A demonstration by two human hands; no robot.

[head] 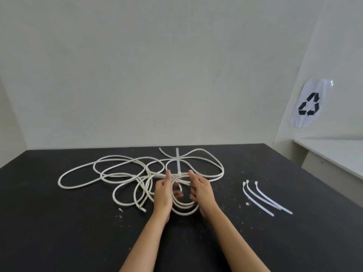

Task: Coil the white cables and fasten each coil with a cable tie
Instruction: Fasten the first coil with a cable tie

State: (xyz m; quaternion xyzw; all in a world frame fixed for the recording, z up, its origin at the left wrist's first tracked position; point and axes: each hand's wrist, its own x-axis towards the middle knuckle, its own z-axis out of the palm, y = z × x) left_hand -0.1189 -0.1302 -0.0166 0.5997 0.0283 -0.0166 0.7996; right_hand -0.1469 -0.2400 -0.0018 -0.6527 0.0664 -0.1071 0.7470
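Both hands hold a small coil [183, 205] of white cable upright near the middle of the black desk [59, 232], the left hand [164, 195] and right hand [202, 194] gripping opposite sides with curled fingers, likely to keep the loops bunched while a cable tie [178, 161] cinches its top. Loose cable [110, 173] sprawls left and behind; three spare ties [265, 199] lie well to the right. The fingers' inner sides are blurred, and whether the tie is locked is unclear.

A black, scuffed desk [78, 232] meets plain off-white walls [157, 65]. At right, a recycling-symbol sheet [308, 104] hangs above a white counter [334, 154].
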